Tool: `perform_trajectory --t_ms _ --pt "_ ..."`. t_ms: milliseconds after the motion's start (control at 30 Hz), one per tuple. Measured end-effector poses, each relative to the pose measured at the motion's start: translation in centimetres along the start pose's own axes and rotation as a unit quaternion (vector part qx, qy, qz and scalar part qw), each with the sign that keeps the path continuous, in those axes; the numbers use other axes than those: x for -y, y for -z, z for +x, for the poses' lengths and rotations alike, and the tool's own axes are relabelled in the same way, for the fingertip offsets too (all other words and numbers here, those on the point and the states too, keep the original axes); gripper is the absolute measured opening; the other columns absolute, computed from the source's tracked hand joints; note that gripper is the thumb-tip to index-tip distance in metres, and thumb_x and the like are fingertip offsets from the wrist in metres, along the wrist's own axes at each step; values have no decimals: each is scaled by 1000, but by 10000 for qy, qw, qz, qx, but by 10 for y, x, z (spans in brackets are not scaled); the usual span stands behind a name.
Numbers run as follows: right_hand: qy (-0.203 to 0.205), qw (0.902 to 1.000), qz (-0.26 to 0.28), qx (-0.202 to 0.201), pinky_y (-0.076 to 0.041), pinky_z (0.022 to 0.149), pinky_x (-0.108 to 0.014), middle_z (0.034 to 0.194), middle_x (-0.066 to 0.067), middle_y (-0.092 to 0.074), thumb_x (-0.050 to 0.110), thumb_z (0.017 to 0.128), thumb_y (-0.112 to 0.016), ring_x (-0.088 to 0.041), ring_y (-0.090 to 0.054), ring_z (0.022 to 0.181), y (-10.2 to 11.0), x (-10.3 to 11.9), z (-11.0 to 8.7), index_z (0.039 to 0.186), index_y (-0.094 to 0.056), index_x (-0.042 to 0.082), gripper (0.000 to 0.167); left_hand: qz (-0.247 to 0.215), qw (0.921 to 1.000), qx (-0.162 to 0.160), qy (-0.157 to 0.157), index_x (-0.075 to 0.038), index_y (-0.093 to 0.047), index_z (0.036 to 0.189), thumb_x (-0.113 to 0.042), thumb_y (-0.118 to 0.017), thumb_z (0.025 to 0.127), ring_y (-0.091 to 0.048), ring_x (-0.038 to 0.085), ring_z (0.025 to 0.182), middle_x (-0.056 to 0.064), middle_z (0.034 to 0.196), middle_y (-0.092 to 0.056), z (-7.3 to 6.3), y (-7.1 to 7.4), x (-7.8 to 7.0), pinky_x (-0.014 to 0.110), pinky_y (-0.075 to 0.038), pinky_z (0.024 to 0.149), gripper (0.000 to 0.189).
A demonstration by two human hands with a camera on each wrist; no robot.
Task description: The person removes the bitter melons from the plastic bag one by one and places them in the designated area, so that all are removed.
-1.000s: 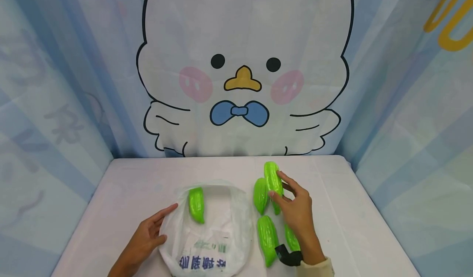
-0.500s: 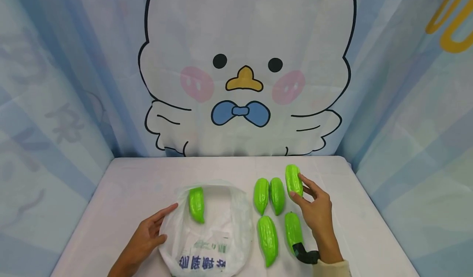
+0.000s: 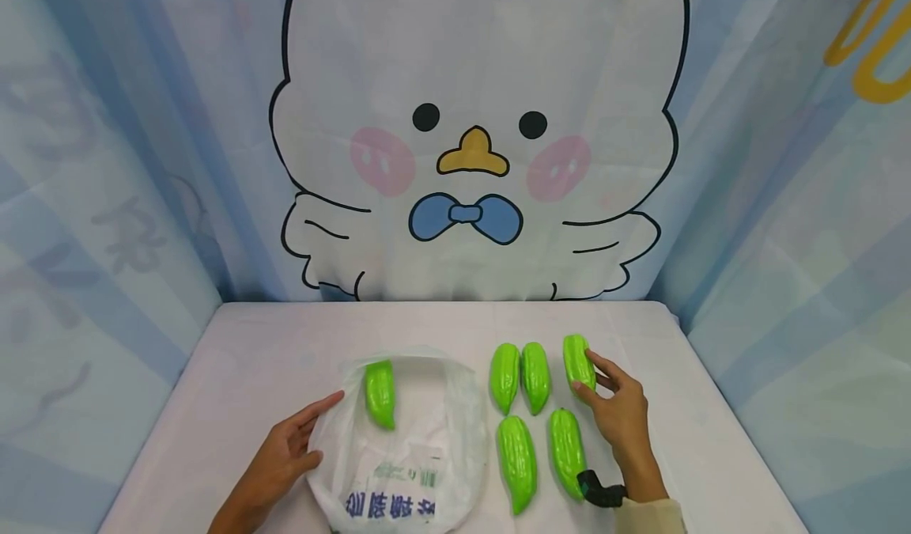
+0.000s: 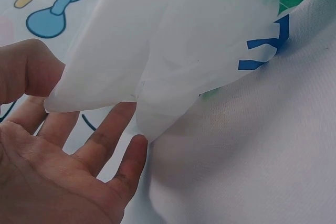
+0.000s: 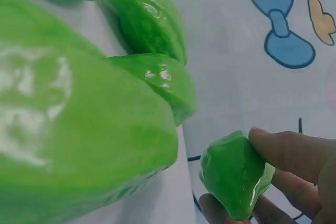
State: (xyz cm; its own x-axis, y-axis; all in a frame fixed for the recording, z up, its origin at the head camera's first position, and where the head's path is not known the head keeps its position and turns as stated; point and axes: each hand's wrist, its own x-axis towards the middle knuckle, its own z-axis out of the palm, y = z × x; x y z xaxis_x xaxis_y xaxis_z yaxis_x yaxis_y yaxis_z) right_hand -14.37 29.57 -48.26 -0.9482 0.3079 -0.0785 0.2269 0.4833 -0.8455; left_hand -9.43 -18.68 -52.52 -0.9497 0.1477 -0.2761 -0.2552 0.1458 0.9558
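A ridged, glossy green gourd (image 3: 578, 364) is between the thumb and fingers of my right hand (image 3: 622, 411), to the right of the other gourds. Whether it touches the table cannot be told. On the left, a white plastic bag (image 3: 466, 439) with blue print has its mouth open upward. Inside it, near the far left of the mouth, lies another green gourd (image 3: 379, 395). My left hand (image 3: 281, 455) touches the bag's left side with thumb and index finger spread apart. In the left wrist view, the bag (image 4: 152, 51) partly covers some fingertips.
Several similar gourds lie right of the bag: two side by side (image 3: 504, 377) farther back, one nearer (image 3: 516, 464), and another (image 3: 566, 451) beside my right wrist. A white-covered table (image 3: 285, 336) ends at a cartoon-printed curtain (image 3: 470, 59).
My right hand has carried its gourd to the right, away from the two farther gourds, and then lower in the head view. My left hand and the bag have barely moved.
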Motion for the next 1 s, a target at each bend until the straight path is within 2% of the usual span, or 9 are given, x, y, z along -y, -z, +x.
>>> perform_trajectory --t_ms 200,367,500,733,1000 --pt "22 9999 -82 -77 -50 113 -55 159 -19 -54 9 94 -78 -40 -55 142 -2 -18 11 156 -55 15 67 48 10000 57 -40 -16 -46 161 7 -67 80 -32 33 160 0 173 -34 0 0 -1 35 -42 120 87" --pt "-110 9999 -43 -17 -46 116 -60 159 -21 -52 9 94 -77 -42 -53 143 -3 -28 16 156 -55 15 66 28 10000 42 -1 -17 -46 161 8 -67 80 -32 30 161 -2 172 -36 0 0 0 33 -43 120 87" --pt "-230 9995 -186 109 -44 117 -63 159 -23 -52 10 95 -76 -44 -51 144 -4 -33 19 157 -53 15 66 42 9999 105 -107 -14 -44 162 9 -66 80 -31 34 161 2 174 -33 -2 0 -1 33 -45 119 88" --pt "-291 9989 -264 268 -40 120 -67 160 -25 -50 13 96 -76 -46 -48 147 -5 -36 19 159 -51 16 68 12 10000 51 -41 -16 -46 161 11 -65 79 -33 32 160 -1 173 -35 -2 -1 -2 32 -45 118 89" --pt "-195 9981 -495 324 -43 121 -60 167 -25 -41 16 96 -76 -49 -46 149 -2 -33 15 160 -50 16 69 65 9999 50 -77 -16 -46 161 8 -66 80 -32 32 161 -1 173 -34 -2 -1 -2 31 -44 119 88"
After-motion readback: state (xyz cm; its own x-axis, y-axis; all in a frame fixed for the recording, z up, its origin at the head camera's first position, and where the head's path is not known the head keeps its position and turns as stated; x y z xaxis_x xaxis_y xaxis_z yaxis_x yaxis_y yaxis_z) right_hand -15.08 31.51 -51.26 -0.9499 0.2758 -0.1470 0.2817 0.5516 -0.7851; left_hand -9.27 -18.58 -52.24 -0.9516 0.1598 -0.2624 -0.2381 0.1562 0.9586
